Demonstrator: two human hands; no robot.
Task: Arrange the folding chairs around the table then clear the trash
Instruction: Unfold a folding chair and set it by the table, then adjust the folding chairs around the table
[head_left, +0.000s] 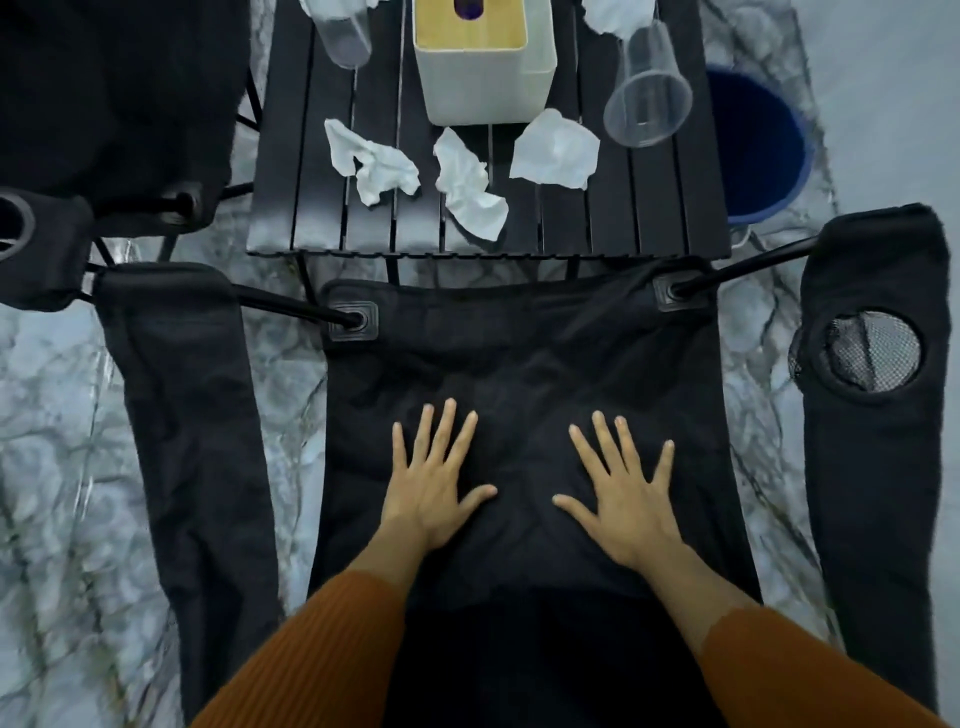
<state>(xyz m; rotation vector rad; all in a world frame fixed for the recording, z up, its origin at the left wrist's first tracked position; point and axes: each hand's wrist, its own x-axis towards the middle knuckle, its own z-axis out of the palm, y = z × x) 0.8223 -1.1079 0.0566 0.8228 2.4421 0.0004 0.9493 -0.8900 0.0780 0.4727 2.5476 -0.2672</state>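
Note:
A black folding chair stands unfolded right below me, its front edge against the low black slatted table. My left hand and my right hand lie flat on the seat, fingers spread, holding nothing. A second black folding chair stands at the table's left side. On the table lie crumpled white tissues, more tissues at the far edge, and two clear plastic cups.
A white tissue box with a wooden lid stands mid-table. A blue bin sits on the marble floor to the right of the table. The chair's armrests flank me; the right one has a mesh cup holder.

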